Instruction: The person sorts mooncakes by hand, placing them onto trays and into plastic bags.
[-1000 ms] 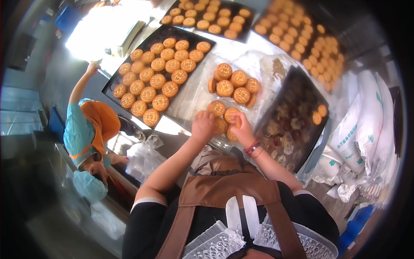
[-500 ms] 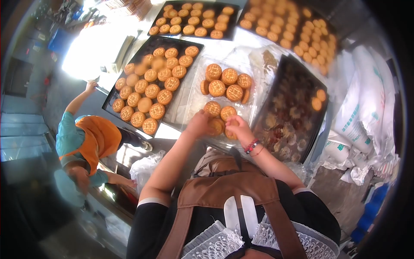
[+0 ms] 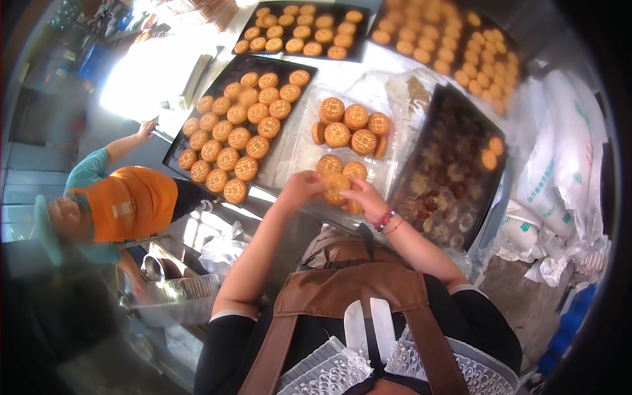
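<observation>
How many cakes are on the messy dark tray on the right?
2: the upper cake and the lower cake, both near the right edge of the dark tray.

A pale table (image 3: 278,157) bears a black rectangular tray (image 3: 176,157) on the left, a second black tray (image 3: 356,55) beyond it and a third dark tray (image 3: 463,39) at the far right. A clear plastic container (image 3: 307,160) lies in the middle, with crumpled clear plastic film (image 3: 394,84) near its far end and a dark, stained tray (image 3: 454,122) to its right.
</observation>
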The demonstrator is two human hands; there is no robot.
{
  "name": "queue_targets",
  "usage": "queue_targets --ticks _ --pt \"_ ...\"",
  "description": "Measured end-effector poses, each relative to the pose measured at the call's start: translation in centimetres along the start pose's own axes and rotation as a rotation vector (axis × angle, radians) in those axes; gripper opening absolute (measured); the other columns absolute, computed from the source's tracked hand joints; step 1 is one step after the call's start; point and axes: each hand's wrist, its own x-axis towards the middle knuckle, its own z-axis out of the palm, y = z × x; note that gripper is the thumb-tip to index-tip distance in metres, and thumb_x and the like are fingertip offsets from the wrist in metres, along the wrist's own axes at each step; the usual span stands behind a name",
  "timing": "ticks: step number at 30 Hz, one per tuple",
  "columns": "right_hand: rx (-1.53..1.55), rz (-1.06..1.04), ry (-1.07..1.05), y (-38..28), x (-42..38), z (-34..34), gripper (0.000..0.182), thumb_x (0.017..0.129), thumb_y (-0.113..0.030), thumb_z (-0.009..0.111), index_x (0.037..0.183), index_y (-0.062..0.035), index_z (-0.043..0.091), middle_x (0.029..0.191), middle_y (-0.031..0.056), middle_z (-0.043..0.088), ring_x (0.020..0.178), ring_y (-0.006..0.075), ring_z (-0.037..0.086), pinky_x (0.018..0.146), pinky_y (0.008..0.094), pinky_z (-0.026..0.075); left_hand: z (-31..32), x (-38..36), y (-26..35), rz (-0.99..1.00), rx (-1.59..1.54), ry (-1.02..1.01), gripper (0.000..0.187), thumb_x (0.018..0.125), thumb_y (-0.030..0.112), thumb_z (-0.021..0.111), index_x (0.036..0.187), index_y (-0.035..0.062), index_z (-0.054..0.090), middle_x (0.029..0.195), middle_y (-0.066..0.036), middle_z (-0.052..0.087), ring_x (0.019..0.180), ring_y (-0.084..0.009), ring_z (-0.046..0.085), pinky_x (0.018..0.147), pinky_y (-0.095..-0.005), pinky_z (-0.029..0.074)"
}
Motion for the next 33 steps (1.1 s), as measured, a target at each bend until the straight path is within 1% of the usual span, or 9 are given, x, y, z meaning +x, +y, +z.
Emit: queue_targets --ticks 4,14,16,18,21,25,27,29,33 --pt "0.194 0.05 -0.205 -0.7 -0.1 -0.4 0.046 0.095 -0.006 0.071 0.137 -0.0001 0.053 0.121 0.0098 0.067 0.104 0.0188 0.07 0.079 0.0332 0.062 0.5 -4.4 0.5 -0.038 -0.5 0.015 0.028 0.097 0.015 0.074 0.117 -0.0036 0.069 0.093 -0.002 0.07 0.079 -0.0085 0.063 0.072 -0.022 0.052" --pt "0.232 0.2 -0.34 -1.4 -3.2 1.5 0.042 0.095 -0.004 0.068 0.134 -0.0002 0.054 0.118 0.0109 0.068 0.098 0.0208 0.072 0.081 0.0364 0.064 2.4 -10.3 -3.8 -0.057 -0.814 0.094 0.027 0.1 0.013 0.07 0.118 -0.0061 0.068 0.096 -0.005 0.07 0.082 -0.0102 0.062 0.075 -0.023 0.051" --pt "0.142 0.167 -0.274 -1.2 -2.6 0.7 0.039 0.095 -0.005 0.069 0.131 0.0 0.056 0.114 0.01 0.069 0.096 0.02 0.071 0.079 0.0358 0.063 2.0 -11.4 -4.4 -0.061 -0.724 0.16 0.022 0.1 0.012 0.069 0.112 -0.0051 0.071 0.088 -0.003 0.069 0.078 -0.0099 0.064 0.07 -0.0253 0.053" --pt "0.051 0.13 -0.216 -1.3 -1.2 -0.2 0.037 0.094 -0.005 0.07 0.128 0.0002 0.057 0.111 0.009 0.07 0.094 0.0191 0.071 0.076 0.0352 0.063 0.2 -12.8 -6.8 0.002 -0.002 0.387 0.015 0.096 0.011 0.068 0.102 -0.0014 0.075 0.078 -0.009 0.071 0.07 -0.0149 0.067 0.066 -0.0303 0.054" --pt "-0.2 -0.048 0.017 0.3 2.3 -2.0 0.04 0.088 -0.006 0.078 0.123 0.0006 0.06 0.098 0.0055 0.07 0.084 0.0134 0.068 0.063 0.0289 0.055 -4.3 -14.0 -16.6 0.035 0.711 0.279 0.022 0.09 0.019 0.061 0.086 0.0031 0.076 0.087 -0.025 0.071 0.078 -0.0398 0.071 0.072 -0.047 0.057" --pt "-0.465 0.085 0.059 1.3 4.3 -1.5 0.046 0.083 -0.013 0.083 0.121 0.0041 0.062 0.09 0.0078 0.071 0.079 0.0164 0.069 0.068 0.0297 0.055 -4.1 -15.9 -24.3 -0.055 0.745 0.344 0.015 0.086 0.013 0.068 0.083 0.0007 0.076 0.072 -0.015 0.072 0.064 -0.0252 0.07 0.065 -0.0382 0.055" --pt "-0.64 0.013 0.053 2.6 5.9 -1.6 0.052 0.082 -0.019 0.084 0.122 0.0054 0.061 0.091 0.0103 0.071 0.081 0.0191 0.069 0.071 0.0313 0.055 -3.4 -15.6 -27.4 -0.221 0.642 0.366 0.025 0.086 0.028 0.067 0.084 0.0047 0.076 0.089 -0.021 0.073 0.086 -0.0415 0.071 0.078 -0.0499 0.057" --pt "-0.858 -0.054 0.064 2.8 5.9 -0.8 0.066 0.079 -0.034 0.084 0.124 0.0071 0.059 0.095 0.0184 0.073 0.087 0.0293 0.072 0.08 0.038 0.056 -2.2 -16.3 -26.3 -0.174 0.64 0.329 0.025 0.086 0.029 0.067 0.085 0.0052 0.077 0.09 -0.021 0.073 0.086 -0.0415 0.072 0.079 -0.0501 0.057" --pt "-1.051 -0.11 0.139 -1.9 1.6 1.2 0.06 0.078 -0.032 0.082 0.122 0.0024 0.059 0.1 0.0212 0.07 0.098 0.0374 0.069 0.087 0.0435 0.055 -0.3 -16.6 -24.4 -0.186 0.71 0.252 0.025 0.085 0.03 0.07 0.088 0.0068 0.078 0.091 -0.02 0.074 0.088 -0.0404 0.072 0.082 -0.0503 0.058"
